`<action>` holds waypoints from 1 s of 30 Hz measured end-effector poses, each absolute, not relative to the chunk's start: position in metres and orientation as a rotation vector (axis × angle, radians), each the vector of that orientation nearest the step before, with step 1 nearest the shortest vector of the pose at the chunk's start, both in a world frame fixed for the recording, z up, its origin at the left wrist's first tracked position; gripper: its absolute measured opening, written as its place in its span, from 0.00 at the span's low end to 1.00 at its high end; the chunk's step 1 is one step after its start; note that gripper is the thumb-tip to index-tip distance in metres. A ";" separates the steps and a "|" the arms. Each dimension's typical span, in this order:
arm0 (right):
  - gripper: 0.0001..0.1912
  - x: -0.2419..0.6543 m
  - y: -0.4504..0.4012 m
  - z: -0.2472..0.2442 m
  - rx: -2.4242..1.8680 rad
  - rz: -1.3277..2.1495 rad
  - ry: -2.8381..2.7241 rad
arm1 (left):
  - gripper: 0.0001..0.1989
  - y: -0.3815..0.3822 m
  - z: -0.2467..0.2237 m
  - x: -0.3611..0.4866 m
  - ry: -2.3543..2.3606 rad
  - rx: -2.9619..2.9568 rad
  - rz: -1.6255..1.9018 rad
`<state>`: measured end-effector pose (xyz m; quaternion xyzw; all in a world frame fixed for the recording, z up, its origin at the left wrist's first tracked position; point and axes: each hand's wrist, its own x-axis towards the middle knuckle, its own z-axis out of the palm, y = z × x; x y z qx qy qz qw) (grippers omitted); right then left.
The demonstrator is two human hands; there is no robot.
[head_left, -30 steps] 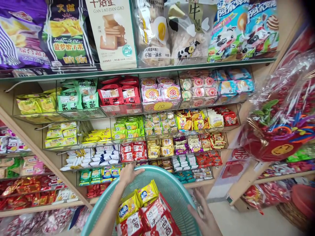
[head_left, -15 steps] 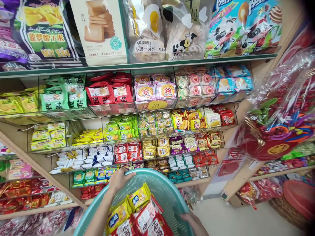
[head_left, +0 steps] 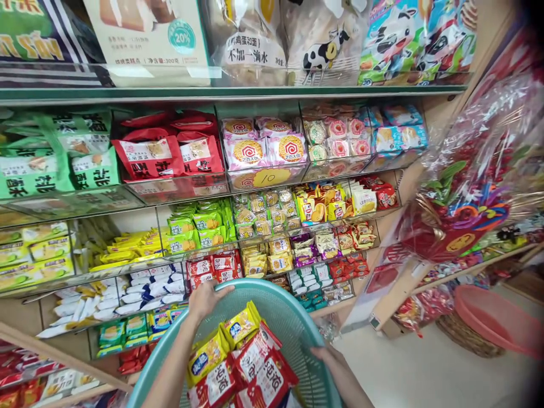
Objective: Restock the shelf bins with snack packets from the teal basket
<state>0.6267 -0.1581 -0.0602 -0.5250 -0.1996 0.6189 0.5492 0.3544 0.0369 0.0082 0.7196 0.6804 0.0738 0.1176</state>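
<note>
A teal plastic basket point(head_left: 293, 309) is held low in front of me. My left hand point(head_left: 204, 301) is closed on its far-left rim, with the thumb laid along the edge. At the right side my right hand point(head_left: 330, 358) grips the rim; some of its fingers are hidden. Inside lie yellow snack packets point(head_left: 208, 356) and several red-and-white snack packets point(head_left: 266, 371). Just beyond the basket are red packets point(head_left: 215, 269) in a clear shelf bin.
Tiered shelves of packaged snacks fill the view, with a glass shelf edge point(head_left: 255, 93) above. A plastic-wrapped decoration point(head_left: 459, 215) hangs on the right. A pink basket point(head_left: 488, 323) rests on a wicker basket point(head_left: 467, 338) near the floor.
The shelves appear larger and closer, and their left part has shifted left and down. Both hands keep their hold on the teal basket.
</note>
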 end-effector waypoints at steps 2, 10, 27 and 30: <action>0.23 0.622 -0.152 -0.066 -1.258 1.443 -0.493 | 0.27 0.041 0.005 0.348 1.976 2.125 0.231; 0.23 0.598 -0.138 -0.066 -1.308 1.427 -0.474 | 0.30 0.046 -0.011 0.320 2.012 2.053 0.251; 0.27 0.602 -0.108 -0.038 -1.497 1.110 -1.019 | 0.29 0.040 -0.025 0.293 2.088 1.979 0.242; 0.28 0.609 -0.075 -0.026 -1.495 0.764 -1.378 | 0.29 0.037 -0.023 0.288 2.111 1.942 0.252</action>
